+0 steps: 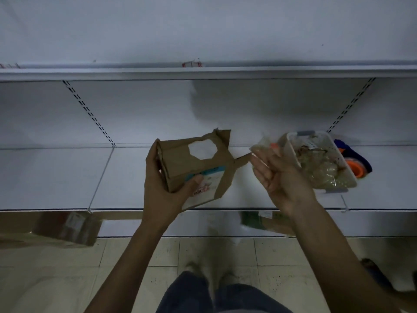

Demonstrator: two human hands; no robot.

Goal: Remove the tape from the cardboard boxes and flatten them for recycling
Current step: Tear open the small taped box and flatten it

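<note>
White shelving seen from over your hands, with the lower shelf point(56, 177) as the reference for every position. Above the lower shelf rise the back panel point(158, 114), crossed by two slotted uprights, and the upper shelf point(90, 74). Below it lies the tiled floor point(67, 279), where your legs in dark trousers point(203, 297) stand before its front edge. Beneath the lower shelf, toward its left end, sits blurred brown cardboard point(67, 229). On the lower shelf, near its right end, stands a white perforated basket point(348, 177) filled with crumpled clear material. Against the basket's far side, on the same shelf, rests an orange-and-blue object point(357, 170), too hidden to name. Over the middle of the lower shelf you hold the cardboard box point(180, 163). It is brown and partly collapsed, with a hexagonal hole point(203, 150) in its upper face, a torn flap standing at its far right corner, and a printed label point(206, 184) on the near face. Your left hand point(162, 188) grips the box's left end, fingers wrapped round the far side and thumb pressed on the label. Your right hand point(277, 175) is raised over the lower shelf between box and basket, with its fingers curled and their tips closed on a translucent tape wad point(262, 145). A brown strip point(242, 158) stretches from the box's right flap toward that wad. Blur hides whether the two are joined.
</note>
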